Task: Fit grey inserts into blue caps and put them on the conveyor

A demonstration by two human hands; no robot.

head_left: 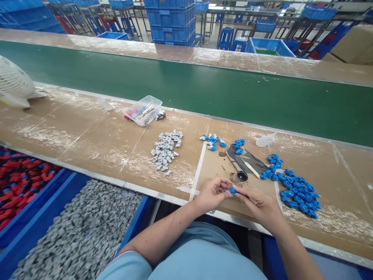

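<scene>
A small blue plastic part (pixel 232 190) is pinched between the fingertips of my left hand (pixel 214 192) and my right hand (pixel 258 202), low over the near edge of the table. Just beyond the fingers stands a small round pot of dark liquid (pixel 242 176). Behind it lies a camouflage-patterned cloth (pixel 247 157) with a white stick-like tool (pixel 251 168) and a few blue parts on it. To the right is a pile of blue parts (pixel 301 194). Grey parts (pixel 164 149) lie heaped to the left. Several joined blue-and-grey pieces (pixel 213 140) sit farther back.
A green conveyor belt (pixel 186 83) runs behind the cardboard-covered table (pixel 96 134). A clear plastic box (pixel 145 111) and a white fan (pixel 16 83) stand on the left. Below the edge are bins of grey parts (pixel 78 229) and red parts (pixel 25 179). Blue crates (pixel 169 21) are stacked beyond.
</scene>
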